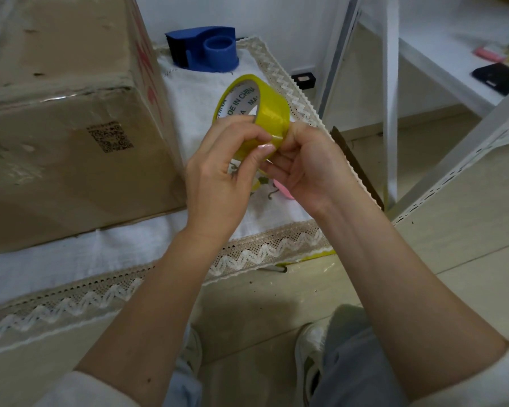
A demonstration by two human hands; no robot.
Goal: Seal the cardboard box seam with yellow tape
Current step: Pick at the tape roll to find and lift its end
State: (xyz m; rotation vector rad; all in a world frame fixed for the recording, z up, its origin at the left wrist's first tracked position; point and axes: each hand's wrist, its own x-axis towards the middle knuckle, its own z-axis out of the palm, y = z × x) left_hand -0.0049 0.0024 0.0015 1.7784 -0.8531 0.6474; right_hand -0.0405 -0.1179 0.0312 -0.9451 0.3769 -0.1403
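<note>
A yellow tape roll [269, 104] with a white printed core is held up in the middle of the view, above a white cloth. My left hand [221, 171] grips the roll from the left, thumb pressed on its outer face. My right hand [303, 165] holds it from the right, fingertips at the tape's surface near my left thumb. A large cardboard box [65, 118] stands on the cloth to the left, with clear tape over its top edge and a printed code on its side.
A blue tape dispenser [209, 49] sits on the white lace-trimmed cloth [71, 259] behind the roll. A white metal shelf frame [391, 98] stands at the right, holding a black phone [500, 77]. My feet [309, 356] are on the pale floor below.
</note>
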